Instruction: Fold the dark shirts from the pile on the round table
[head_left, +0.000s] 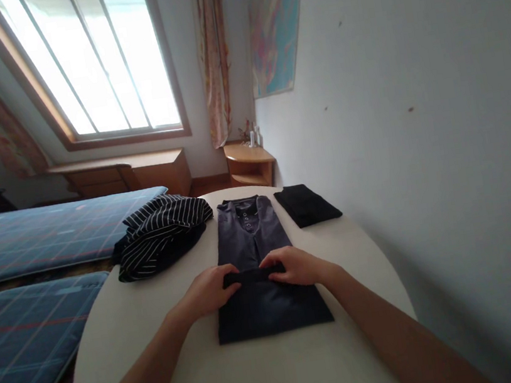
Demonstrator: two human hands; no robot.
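A dark grey-blue shirt point(238, 241) lies folded lengthwise on a white round table point(203, 363), its buttoned neck at the far end. Its lower part is turned up, and a dark hem edge runs across the middle. My left hand point(210, 291) pinches the left end of that edge between thumb and fingers. At the right end, my right hand point(297, 265) grips the same edge, fingers on top and thumb nearer me. Both hands rest low over the cloth, a little apart from each other.
Black-and-white striped clothing point(161, 233) is heaped at the table's left. A folded black garment point(307, 204) lies at the right, towards the white wall point(450, 189). Plaid mattresses point(48, 239) stand left of the table; a corner shelf point(250, 154) is behind it.
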